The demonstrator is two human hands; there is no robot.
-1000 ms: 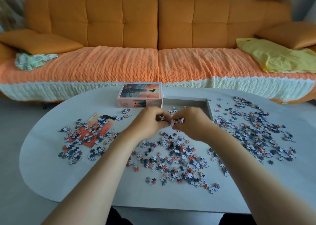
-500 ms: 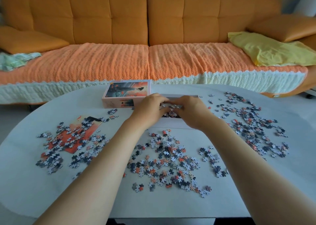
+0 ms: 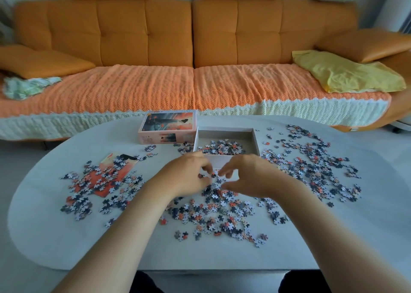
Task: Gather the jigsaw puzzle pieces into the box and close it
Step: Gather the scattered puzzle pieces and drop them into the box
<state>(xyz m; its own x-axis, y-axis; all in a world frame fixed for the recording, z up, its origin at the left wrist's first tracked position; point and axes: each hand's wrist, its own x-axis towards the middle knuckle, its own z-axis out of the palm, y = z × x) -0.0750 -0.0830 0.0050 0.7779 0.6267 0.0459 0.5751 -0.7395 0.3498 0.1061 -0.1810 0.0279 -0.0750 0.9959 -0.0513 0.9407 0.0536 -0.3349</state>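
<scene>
While loose jigsaw pieces (image 3: 213, 212) litter the pale tabletop (image 3: 55, 237), a person's two hands meet over the far edge of the middle heap, just in front of the open box (image 3: 256, 141). The left hand (image 3: 189, 175) curls its fingers down onto pieces; whether it pinches any cannot be told. The right hand (image 3: 251, 175) is spread, thumb apart, gripping nothing. Some pieces already lie inside the box, with its lid (image 3: 169, 123) just beside it on the left.
</scene>
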